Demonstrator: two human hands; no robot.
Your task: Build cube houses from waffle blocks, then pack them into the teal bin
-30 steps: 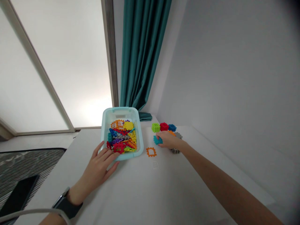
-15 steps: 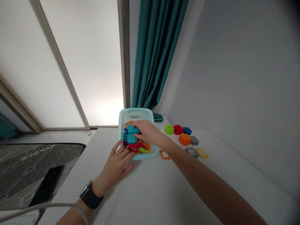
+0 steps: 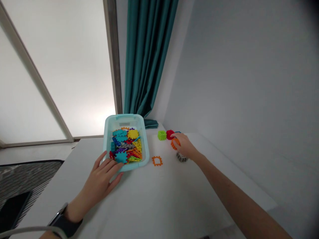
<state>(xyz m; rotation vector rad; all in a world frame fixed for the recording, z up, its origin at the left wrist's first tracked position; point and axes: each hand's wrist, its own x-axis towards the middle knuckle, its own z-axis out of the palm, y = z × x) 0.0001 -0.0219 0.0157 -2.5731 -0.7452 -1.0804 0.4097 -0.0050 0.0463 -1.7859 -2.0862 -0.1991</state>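
My left hand (image 3: 101, 176) lies flat on the white table (image 3: 154, 199), its spread fingers touching the near rim of a pale blue bin (image 3: 147, 154) full of bright toothed plastic pieces. My right hand (image 3: 183, 145) reaches out to the right of the bin, its fingers closed round an orange cube (image 3: 174, 143). Just beyond it stand a green cube (image 3: 161, 135) and a red cube (image 3: 169, 134); a blue one is mostly hidden by my fingers. A grey piece (image 3: 181, 157) lies under my wrist. An orange frame piece (image 3: 157, 161) lies flat beside the bin.
A teal curtain (image 3: 147, 56) hangs behind the bin next to a large window. A grey wall runs close along the table's right side. A black phone (image 3: 12, 209) lies on a striped surface at the lower left. A pale cable (image 3: 27, 229) crosses my left wrist.
My right hand left the bin, where it let go of the teal cube, and moved right to the row of cubes and closed on the orange one. My left hand stayed at the bin.
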